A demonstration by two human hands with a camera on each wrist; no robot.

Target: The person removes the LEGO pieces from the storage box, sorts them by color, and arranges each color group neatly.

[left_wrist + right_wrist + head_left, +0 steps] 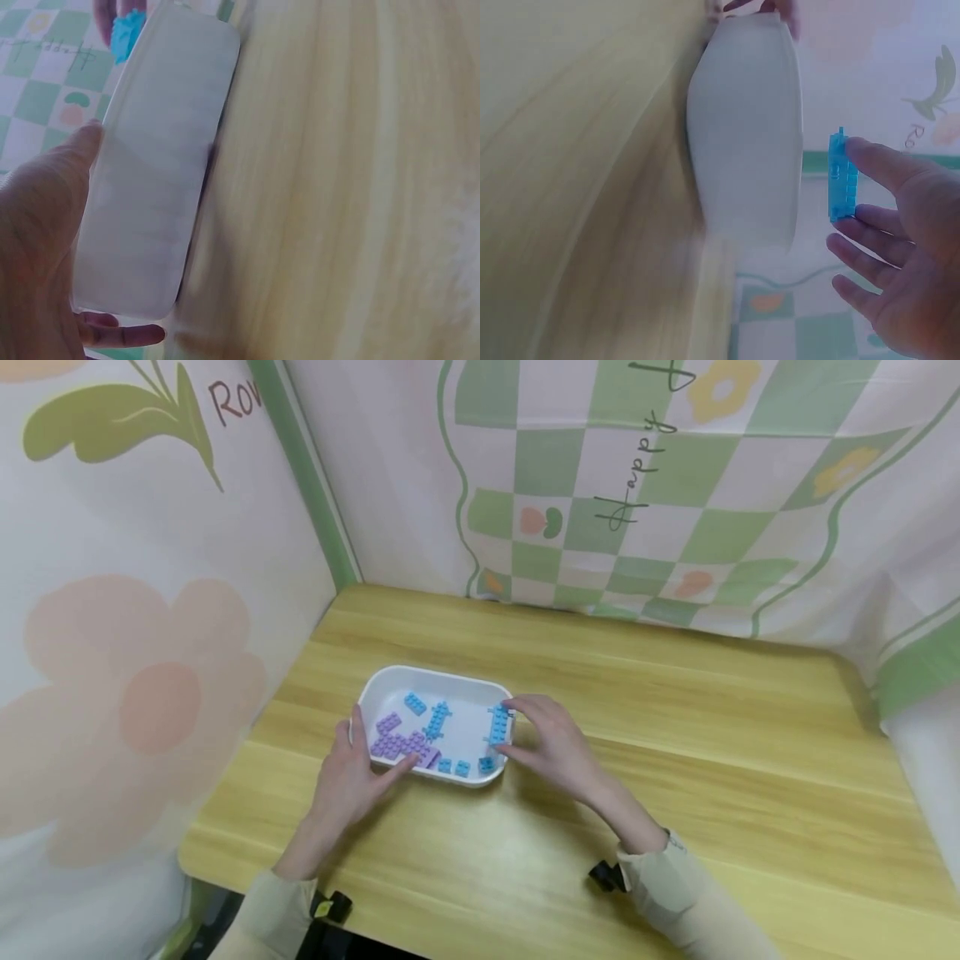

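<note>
Looks down on printed cloth (420, 468) hung behind and to the left of a wooden table (712, 760). Shows on it a white tray (468, 722), long side running left to right, probably set close in to keep loose parts within reach of both hands. Shows the left hand (347, 785) spread round the tray's near left corner, thumb at the near rim, fingers along the end wall, likely to steady it. Shows the right hand (555, 745) pinching with thumb and forefinger, other fingers apart. Includes purple blocks (390, 745) clustered at the tray's near left, by the left thumb; hard to tell whether touching. Includes, in the pinch, a blue bar (499, 724) above the tray's right end, held by its two ends, presumably to leave the stubbed sides free. Runs near to far along its long axis, roughly level, parallel to the tray's short end, studs upward, stubs pointing sideways; no telling front from back. Includes a similar bar (437, 720) lying on the tray floor, slightly slanted, and four small blue blocks (462, 768), one toward the far left, three along the near wall.
</note>
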